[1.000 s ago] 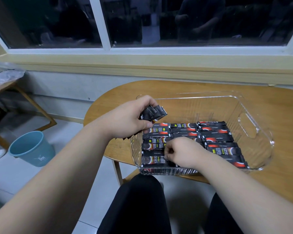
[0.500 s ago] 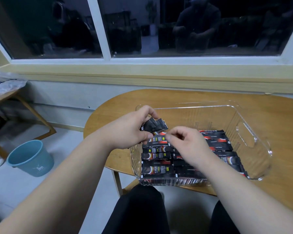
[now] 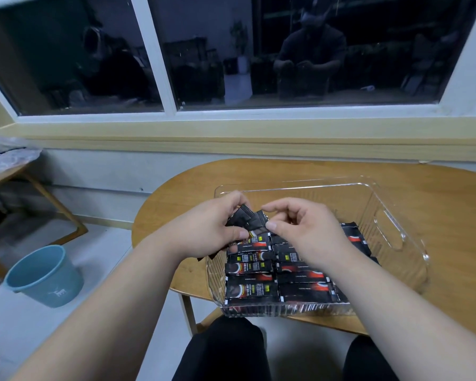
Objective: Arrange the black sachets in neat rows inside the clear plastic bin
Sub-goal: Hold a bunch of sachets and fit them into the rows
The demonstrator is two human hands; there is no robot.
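The right hand (image 3: 308,232) lifts from the rows (image 3: 261,270) to pinch one sachet (image 3: 260,222) off the bundle (image 3: 241,217) that the left hand (image 3: 212,226) grips, so another placement looks imminent.

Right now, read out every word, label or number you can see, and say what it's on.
No text is legible.
sachets in the clear bin: white lettering and yellow-green tags, too blurred to read.
held sachets: dark faces, nothing readable.
blue bucket: white animal-shaped logo with tiny marks, unreadable.
plastic bag: dark print, blurred.
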